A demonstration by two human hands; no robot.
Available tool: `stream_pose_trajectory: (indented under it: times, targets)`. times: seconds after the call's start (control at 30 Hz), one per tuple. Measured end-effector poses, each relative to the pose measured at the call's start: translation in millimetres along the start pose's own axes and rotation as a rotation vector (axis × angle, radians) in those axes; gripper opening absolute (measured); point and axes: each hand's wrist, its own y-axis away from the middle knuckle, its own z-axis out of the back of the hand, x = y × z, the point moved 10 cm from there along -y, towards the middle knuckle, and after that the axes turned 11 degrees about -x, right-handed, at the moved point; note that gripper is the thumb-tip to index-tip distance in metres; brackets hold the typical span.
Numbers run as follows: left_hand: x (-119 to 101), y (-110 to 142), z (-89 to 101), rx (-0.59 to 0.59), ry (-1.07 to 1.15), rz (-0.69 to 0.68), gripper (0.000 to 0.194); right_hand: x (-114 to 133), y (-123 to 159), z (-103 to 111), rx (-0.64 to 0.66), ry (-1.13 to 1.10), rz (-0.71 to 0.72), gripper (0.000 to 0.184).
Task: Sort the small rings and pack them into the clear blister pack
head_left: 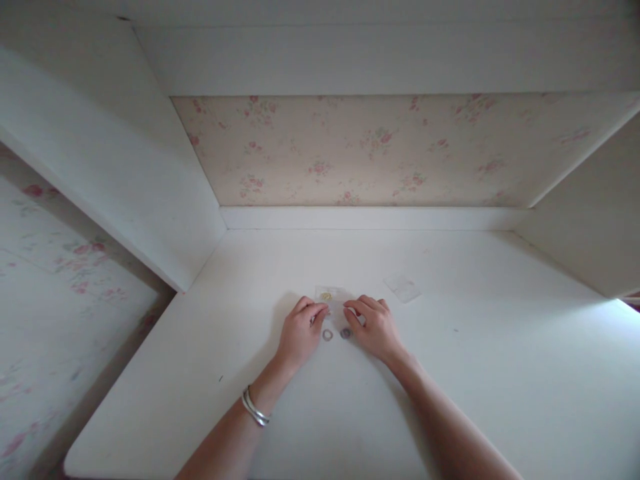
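Observation:
My left hand (303,327) is closed in a pinch, its fingertips meeting beside a small clear plastic bag (340,292). Facing it, my right hand (371,325) has thumb and forefinger drawn close together at the bag's right side. Whatever either pinch holds is too small to make out. A gold-coloured ring-like piece (326,295) shows at the bag's left part. Below the fingertips lie a pale ring (327,335) and a darker grey ring-shaped piece (345,333), the latter close to my right thumb. A silver bangle (255,408) circles my left wrist.
Another clear plastic bag (403,287) lies flat beyond my right hand. A small dark sliver (221,378) rests on the white desk (200,333) at the left. White side panels (125,153) and a back ledge (375,218) enclose the desk.

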Motion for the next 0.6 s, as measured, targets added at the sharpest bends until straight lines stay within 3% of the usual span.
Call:
stream_pose_trajectory:
  times: [0.27, 0.6]
  targets:
    - [1.1, 2.2, 26.3, -0.054, -0.024, 0.024, 0.024, 56.2, 20.2, -9.1, 0.231, -0.032, 0.303, 0.015]
    - [-8.0, 6.4, 17.6, 0.041, -0.051, -0.027, 0.023, 56.1, 24.5, -19.9, 0.261, 0.028, 0.344, 0.018]
